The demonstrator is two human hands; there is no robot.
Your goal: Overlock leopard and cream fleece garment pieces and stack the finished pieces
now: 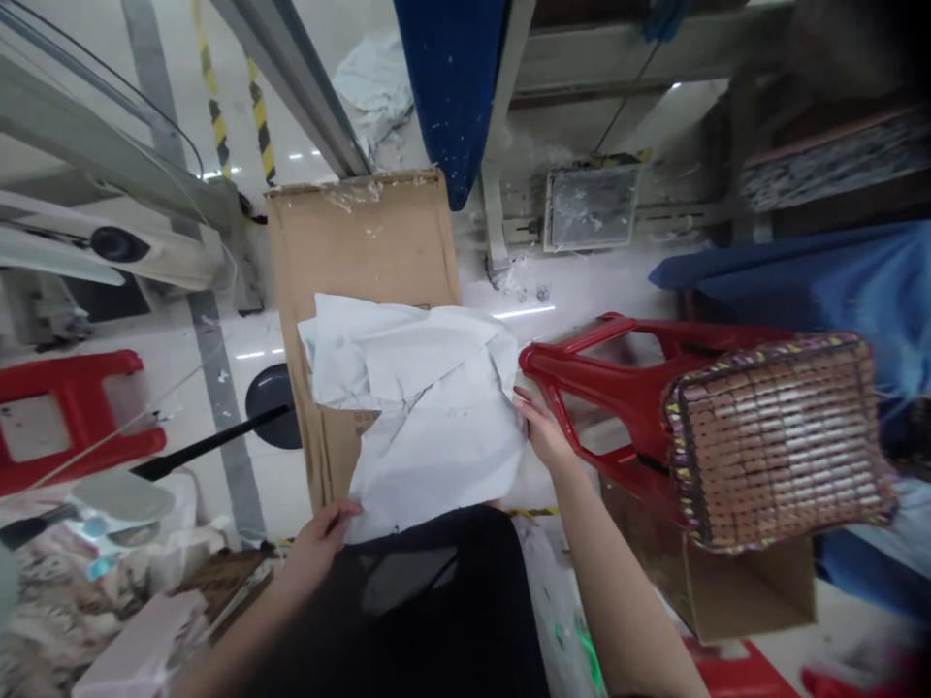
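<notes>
1. The person's left hand (320, 543) is nearly closed, thumb and fingers pinching the near left corner of the cloth (443, 427), seemingly to keep that corner from slipping.
2. The right hand (542, 427) is partly open, its fingers at the cloth's right edge, well farther out than the left. Whether it grips or only steadies the edge, I cannot tell.
3. The cloth, white and creased, lies between the hands. Its near edge reaches the dark lap (465, 620); its far part rests over the box (364, 252). With the hands at two sides, it looks held that way to keep it spread.
4. The box, brown cardboard, stretches away from the person, probably standing in as a support and keeping the cloth off the floor (251, 334).
5. Right of the cloth is a red stool (640, 373), with a woven mat (786, 441) over its seat, likely as padding. An open carton (749, 591) sits near it.
6. Farther off, a grey pedal (593, 208) sits low under a frame, presumably for a foot. Another white cloth (374, 87) lies beyond the box.
</notes>
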